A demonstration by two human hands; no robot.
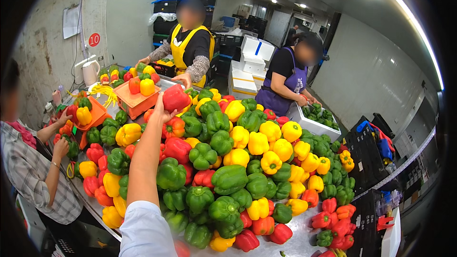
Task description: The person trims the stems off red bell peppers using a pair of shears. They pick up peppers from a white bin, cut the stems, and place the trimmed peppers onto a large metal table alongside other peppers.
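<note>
My left hand (162,110) is raised at arm's length over the pile, its fingers gripping a large red bell pepper (175,96) with a green stem. Just behind that pepper is the outstretched hand (183,79) of a co-worker in a yellow apron; whether it touches the pepper I cannot tell. Below and around my arm spreads a heap of green (228,178), yellow (258,143) and red bell peppers on a metal table (297,231). An orange tray (127,97) holding several peppers stands just beyond my hand. My right hand is out of view.
A co-worker at left (33,171) handles peppers beside another orange tray (98,113). A co-worker in purple (281,85) works over a white foam box (328,131) of green peppers. Black crates (362,157) line the right side. Yellow straps (104,90) lie by a kettle (91,72).
</note>
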